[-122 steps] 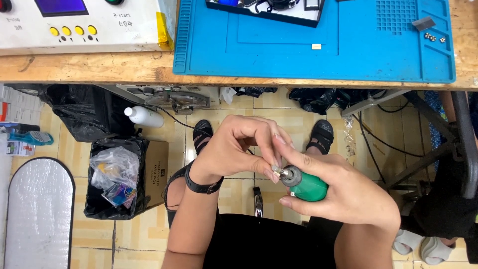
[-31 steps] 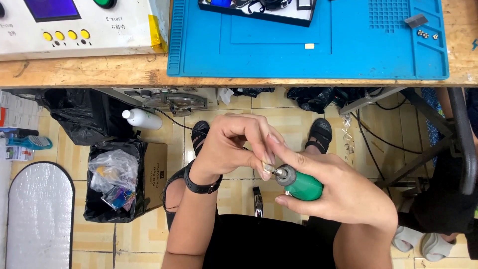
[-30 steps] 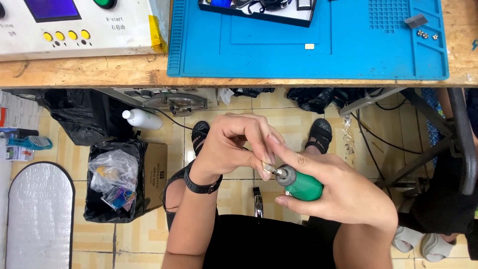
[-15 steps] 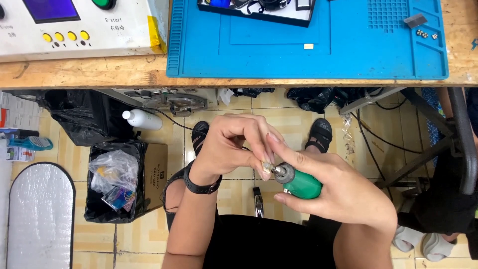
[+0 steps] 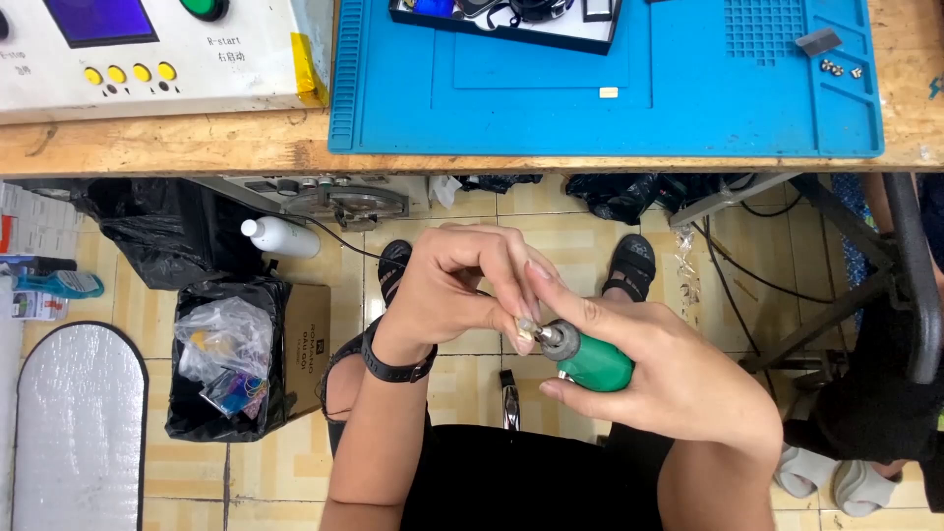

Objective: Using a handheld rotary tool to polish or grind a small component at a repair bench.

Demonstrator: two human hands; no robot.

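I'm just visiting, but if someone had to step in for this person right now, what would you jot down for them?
Right hand: wrapped around a green-handled tool, metal tip pointing left.
Left hand: fingertips pinch a small part at the tool's tip; too small to identify.
All this is held over the lap, below the wooden bench edge.
On the blue mat: a few small metal pieces at the far right, untouched.
Done or left: cannot tell.

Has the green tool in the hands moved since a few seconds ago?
No. The green tool sits in the same spot over the floor tiles, below the wooden bench edge, held by both hands.
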